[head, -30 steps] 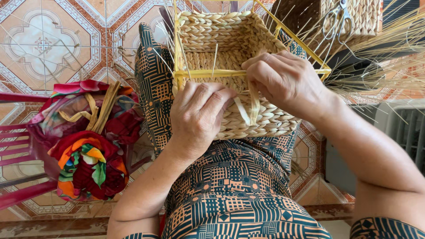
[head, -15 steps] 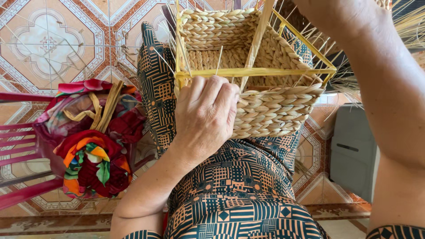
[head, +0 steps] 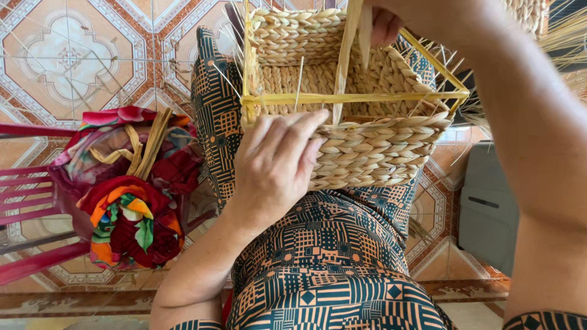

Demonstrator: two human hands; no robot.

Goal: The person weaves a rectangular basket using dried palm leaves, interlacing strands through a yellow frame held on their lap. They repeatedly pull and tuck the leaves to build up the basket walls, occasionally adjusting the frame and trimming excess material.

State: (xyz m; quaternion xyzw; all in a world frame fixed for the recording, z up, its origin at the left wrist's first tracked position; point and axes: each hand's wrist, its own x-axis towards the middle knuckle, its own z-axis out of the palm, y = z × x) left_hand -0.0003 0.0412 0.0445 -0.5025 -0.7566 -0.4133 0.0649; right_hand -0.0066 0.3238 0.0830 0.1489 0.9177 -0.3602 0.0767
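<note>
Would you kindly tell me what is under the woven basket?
The woven basket rests on the person's lap, on patterned fabric. The left hand steadies its near wall. Beyond lies tiled floor. The basket's underside is covered, so nothing beneath can be seen.

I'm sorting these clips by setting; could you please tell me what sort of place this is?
Probably a home or small craft workspace with weaving done on the lap. The floor is patterned ceramic tile, a red plastic chair holds bundled colourful cloth, and the left hand steadies a half-woven straw basket.
</note>
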